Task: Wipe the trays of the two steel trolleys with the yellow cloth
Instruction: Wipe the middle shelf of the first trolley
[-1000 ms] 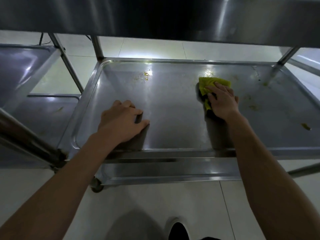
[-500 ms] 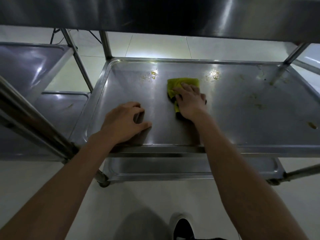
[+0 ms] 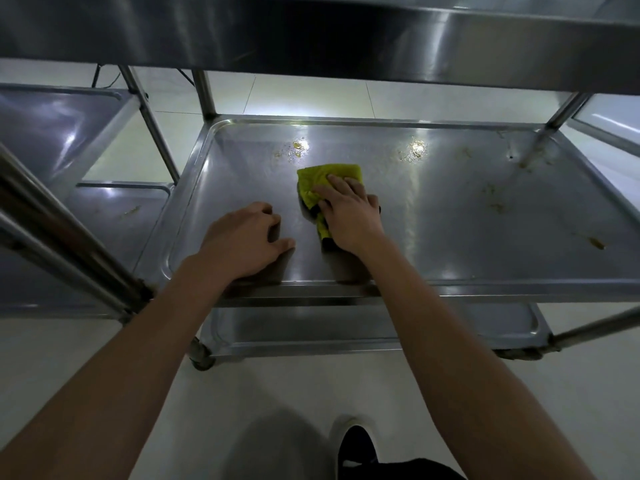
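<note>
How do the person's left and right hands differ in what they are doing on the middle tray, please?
The right hand presses flat on the yellow cloth; the left hand rests bare on the middle tray. The right lies farther in, the left nearer the front rim with curled fingers. Both rest palm down.

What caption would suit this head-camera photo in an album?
Right hand presses a yellow cloth onto a stained steel trolley tray; left hand rests nearby.

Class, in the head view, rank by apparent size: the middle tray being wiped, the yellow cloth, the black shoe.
1. Middle tray, by far the largest.
2. and 3. Black shoe and yellow cloth look alike; the right hand covers part of the cloth, so no ranking.
</note>
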